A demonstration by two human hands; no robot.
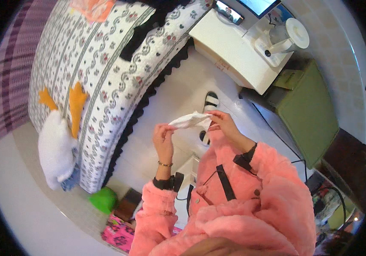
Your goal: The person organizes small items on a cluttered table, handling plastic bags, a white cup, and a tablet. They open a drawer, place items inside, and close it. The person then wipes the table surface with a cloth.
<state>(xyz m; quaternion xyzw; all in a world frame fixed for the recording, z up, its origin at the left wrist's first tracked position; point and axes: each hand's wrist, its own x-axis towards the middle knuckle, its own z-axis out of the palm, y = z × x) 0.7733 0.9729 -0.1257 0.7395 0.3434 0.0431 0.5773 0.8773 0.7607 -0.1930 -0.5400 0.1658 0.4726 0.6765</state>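
Note:
A thin white piece of cloth or tissue (190,121) is stretched between my two hands above the floor. My left hand (163,137) pinches its left end between thumb and fingertips. At the other end, my right hand (225,124) grips it, with a loose fold hanging just below the fingers. The material looks soft and crumpled; its exact kind cannot be told. Below the hands, a black-and-white striped slipper (211,101) is on the floor, and part of a second striped slipper (204,137) shows beside my pink fleecy clothing (231,185).
Left is a bed with a patterned cover (106,80), bearing a white plush toy (56,147) with orange feet. A white cabinet (228,54) carries a phone (229,12) and an electric blender (279,41). To the right stand a green box-like piece (309,112) and a dark cable (276,132).

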